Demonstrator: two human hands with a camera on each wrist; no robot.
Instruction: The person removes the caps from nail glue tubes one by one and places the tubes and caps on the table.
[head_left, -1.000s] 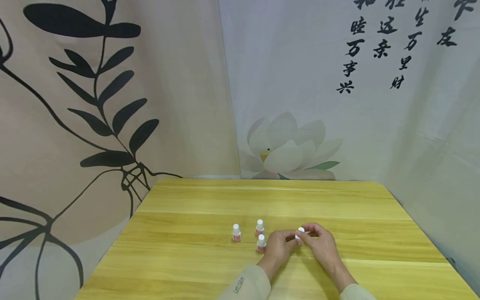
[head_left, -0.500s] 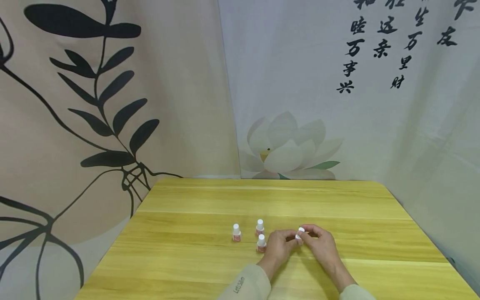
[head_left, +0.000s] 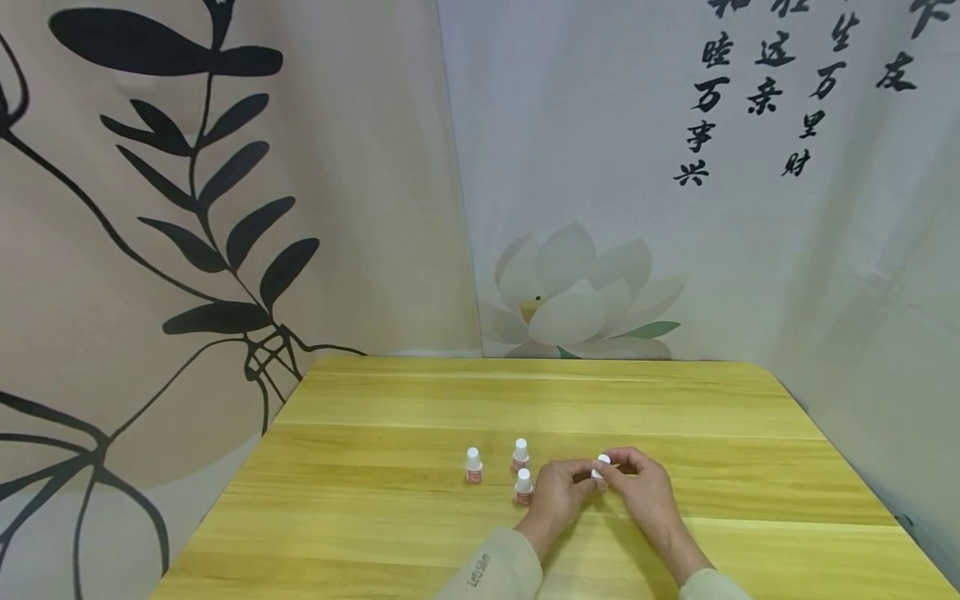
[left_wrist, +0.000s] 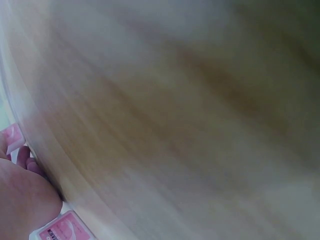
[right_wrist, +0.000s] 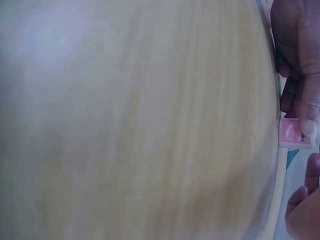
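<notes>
A small white-capped bottle with a pink label is between both hands at the right of the table's middle. My left hand holds its body, the thumb lying across the label in the right wrist view. My right hand pinches the white cap from the other side. Beside my left hand stands a similar bottle, whose pink label also shows at the bottom of the left wrist view. Another two such bottles, one farther back and one to the left, stand upright with caps on.
The wooden table reaches back to a cloth backdrop with printed plants, a lotus and black characters. Light sleeves cover both forearms, the left sleeve bearing small lettering. Table surface fills most of both wrist views.
Both hands stay in nearly the same place around the bottle, with only slight finger movement at the cap. The standing bottles have not moved.
</notes>
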